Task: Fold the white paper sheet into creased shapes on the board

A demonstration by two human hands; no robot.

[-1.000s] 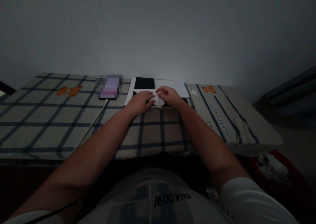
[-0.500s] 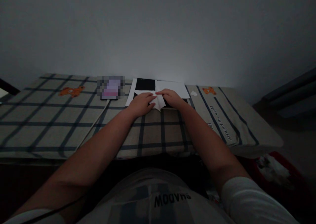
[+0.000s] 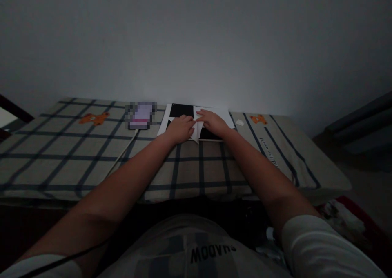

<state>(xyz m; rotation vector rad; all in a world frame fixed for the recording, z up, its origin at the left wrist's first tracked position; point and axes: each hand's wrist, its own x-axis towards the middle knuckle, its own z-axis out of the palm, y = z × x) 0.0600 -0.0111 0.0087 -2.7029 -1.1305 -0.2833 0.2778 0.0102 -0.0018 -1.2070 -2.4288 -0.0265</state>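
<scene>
A folded white paper (image 3: 196,136) lies on a flat black-and-white board or booklet (image 3: 182,110) near the wall. My left hand (image 3: 181,129) rests on the left part of the paper, fingers bent and close together, pressing on it. On the other side, my right hand (image 3: 212,122) has its fingers spread over the paper, with a fingertip meeting the left hand near the middle fold. Much of the paper is hidden under both hands.
A phone (image 3: 141,115) with a cable (image 3: 122,152) lies to the left on the checked tablecloth (image 3: 186,172). A small white scrap (image 3: 239,123) sits right of the board. A red container (image 3: 372,225) stands below at right.
The view has tilted up slightly, so the table appears lower. My left hand has closed its fingers more over the paper, and my right fingers have spread.
</scene>
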